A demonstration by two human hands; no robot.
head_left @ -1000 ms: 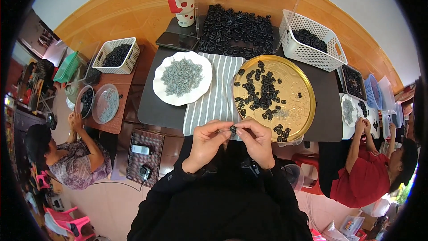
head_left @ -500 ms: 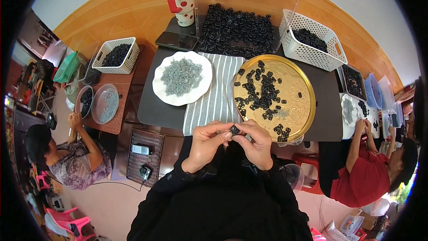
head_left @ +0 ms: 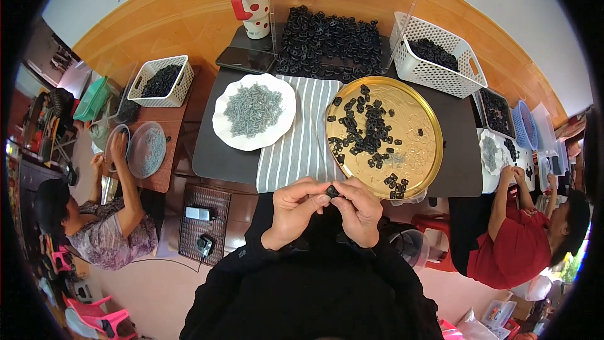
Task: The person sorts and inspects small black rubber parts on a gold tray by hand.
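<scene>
Between the fingertips of both hands is a small black plastic part (head_left: 332,191), just in front of the table's near edge. My left hand (head_left: 293,212) pinches it from the left and my right hand (head_left: 358,213) from the right; the fingers partly cover it. Beyond my hands lies a grey-and-white striped cloth (head_left: 301,132). A white scalloped plate (head_left: 221,127) heaped with small silver screws (head_left: 253,110) stands left of the cloth. To the right, a round golden tray (head_left: 412,145) carries many loose black parts (head_left: 371,129).
A clear bin of black parts (head_left: 330,41) stands at the back, beside a white basket (head_left: 440,79). A phone (head_left: 246,58) and a red-dotted tumbler (head_left: 256,6) are back left. Co-workers sit on the left (head_left: 113,220) and right (head_left: 516,233).
My hands stay together on the small black part, which has turned slightly between the fingers. The left co-worker's arm has reached forward into a bowl.
</scene>
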